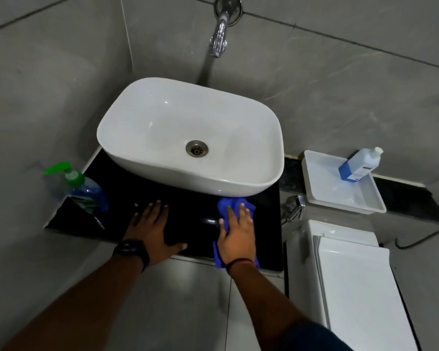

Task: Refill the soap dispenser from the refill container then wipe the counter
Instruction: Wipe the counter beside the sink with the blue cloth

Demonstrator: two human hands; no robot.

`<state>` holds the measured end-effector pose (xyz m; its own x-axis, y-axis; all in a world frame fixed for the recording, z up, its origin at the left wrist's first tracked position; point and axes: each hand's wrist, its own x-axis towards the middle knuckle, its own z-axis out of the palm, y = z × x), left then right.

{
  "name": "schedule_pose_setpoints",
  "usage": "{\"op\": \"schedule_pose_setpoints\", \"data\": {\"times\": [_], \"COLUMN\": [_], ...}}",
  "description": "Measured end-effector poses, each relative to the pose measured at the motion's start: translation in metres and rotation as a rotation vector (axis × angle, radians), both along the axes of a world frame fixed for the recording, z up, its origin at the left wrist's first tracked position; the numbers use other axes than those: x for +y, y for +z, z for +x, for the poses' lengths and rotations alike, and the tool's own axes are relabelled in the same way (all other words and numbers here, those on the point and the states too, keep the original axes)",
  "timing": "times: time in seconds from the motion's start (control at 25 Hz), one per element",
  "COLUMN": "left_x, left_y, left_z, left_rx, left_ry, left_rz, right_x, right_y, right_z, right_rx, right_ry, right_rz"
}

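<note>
A blue cloth lies on the black counter in front of the white basin. My right hand presses flat on the cloth with straight fingers. My left hand rests flat on the counter to the left, fingers spread. The soap dispenser, with a green pump and blue liquid inside, stands at the counter's left end. The refill container, a blue bottle with a white cap, leans in a white tray at the right.
A chrome tap juts from the grey tiled wall above the basin. A white toilet cistern stands right of the counter, with a chrome valve between them. Grey floor tiles lie below the counter edge.
</note>
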<state>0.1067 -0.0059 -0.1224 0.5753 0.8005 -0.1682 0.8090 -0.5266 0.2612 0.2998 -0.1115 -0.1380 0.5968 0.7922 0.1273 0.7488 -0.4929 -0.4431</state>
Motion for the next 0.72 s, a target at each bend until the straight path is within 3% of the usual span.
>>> {"op": "schedule_pose_setpoints", "data": {"times": [0.2, 0.32, 0.44, 0.56, 0.72], "left_x": [0.002, 0.003, 0.002, 0.001, -0.001], "left_y": [-0.002, -0.001, -0.002, -0.001, -0.004], "left_z": [-0.015, -0.021, -0.020, -0.020, -0.027], "left_rx": [-0.076, -0.069, -0.030, -0.025, -0.046], "left_ry": [-0.010, -0.010, -0.016, 0.007, 0.036], "left_rz": [0.036, 0.043, 0.054, 0.052, 0.056], "right_x": [0.033, 0.025, 0.007, -0.013, -0.009], "right_y": [0.004, 0.010, 0.014, 0.007, -0.001], "right_z": [-0.052, -0.040, -0.011, 0.012, -0.002], "right_rx": [0.108, 0.147, 0.101, 0.021, 0.035], "right_ry": [0.418, 0.639, 0.715, 0.503, -0.136], "right_rz": [0.025, 0.056, 0.063, 0.057, 0.015]}}
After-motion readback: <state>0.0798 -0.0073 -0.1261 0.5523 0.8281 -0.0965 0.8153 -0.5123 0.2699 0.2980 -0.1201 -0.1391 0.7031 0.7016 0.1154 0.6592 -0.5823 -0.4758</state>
